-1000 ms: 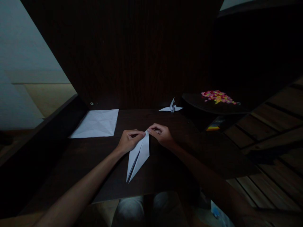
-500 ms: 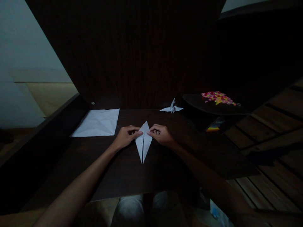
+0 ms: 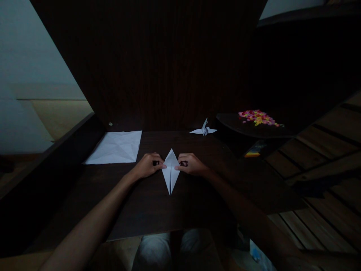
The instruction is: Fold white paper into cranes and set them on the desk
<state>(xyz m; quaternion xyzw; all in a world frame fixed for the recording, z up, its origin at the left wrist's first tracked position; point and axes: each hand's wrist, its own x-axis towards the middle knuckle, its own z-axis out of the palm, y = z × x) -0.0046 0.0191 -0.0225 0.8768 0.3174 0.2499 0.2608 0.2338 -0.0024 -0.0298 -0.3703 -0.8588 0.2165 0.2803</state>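
Note:
A white folded paper (image 3: 170, 175), shaped like a long diamond with a slit down its lower half, lies on the dark desk in front of me. My left hand (image 3: 149, 165) pinches its left corner between thumb and fingers. On the opposite side, my right hand (image 3: 191, 165) grips the right corner in the same way. Both thumbs rest on top of the paper; the fingertips beneath are partly hidden. Beyond my right hand stands a finished white paper crane (image 3: 204, 130) with spread wings. A creased white paper sheet (image 3: 117, 147) lies flat to the left.
A dark wooden desk (image 3: 146, 210) has a raised side board (image 3: 50, 162) at left and a tall back panel (image 3: 158, 67). On a low rounded shelf (image 3: 228, 122) at right sits a pile of small colourful pieces (image 3: 259, 117). Slatted wood (image 3: 318, 158) is farther right.
Both hands have slid slightly toward me, down to the side corners of the folded paper. Its top point now looks neater and sits a little lower.

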